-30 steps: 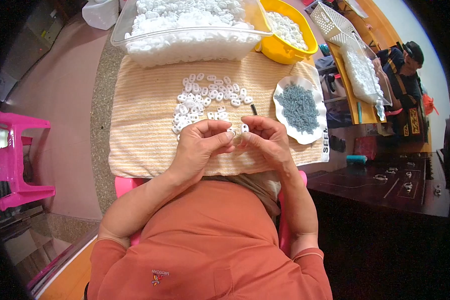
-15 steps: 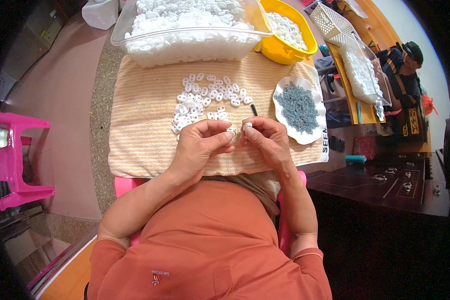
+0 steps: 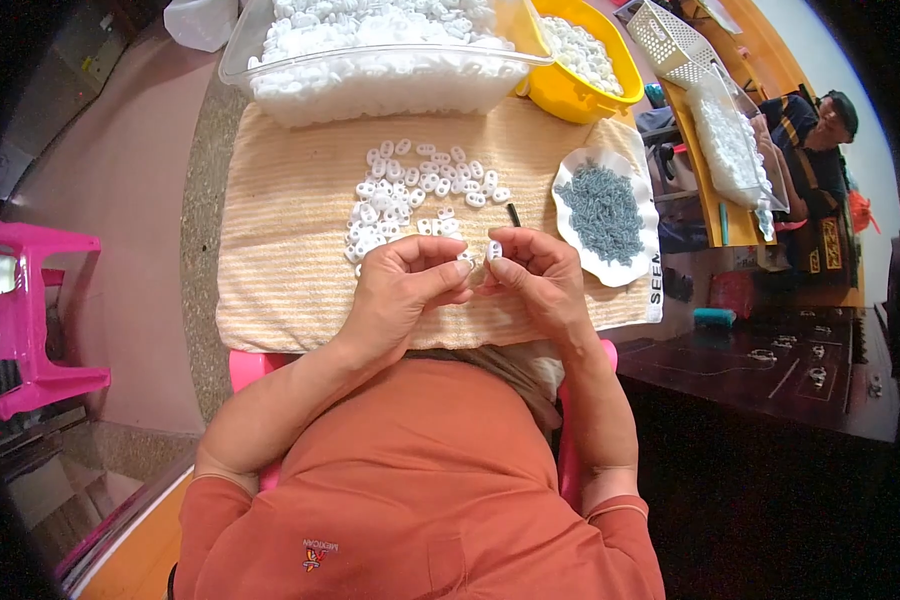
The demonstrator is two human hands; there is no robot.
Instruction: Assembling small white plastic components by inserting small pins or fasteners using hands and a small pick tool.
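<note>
You sit at the towel's (image 3: 280, 270) near edge, your left hand (image 3: 408, 280) and right hand (image 3: 538, 280) over its near half. Loose pieces (image 3: 378, 170) lie on the towel's middle, a stick (image 3: 513, 215) right of its middle, and a dish (image 3: 650, 235) with tubes (image 3: 602, 212) in it on its right side. A bin (image 3: 390, 95) stands at its far edge, a basin (image 3: 582, 106) by its far right corner, a stool (image 3: 28, 325) off its left.

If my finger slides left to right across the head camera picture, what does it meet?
Pink stool, left hand, right hand pinching a white piece, white dish of grey pieces, teal roll, co-worker's dark cap.
</note>
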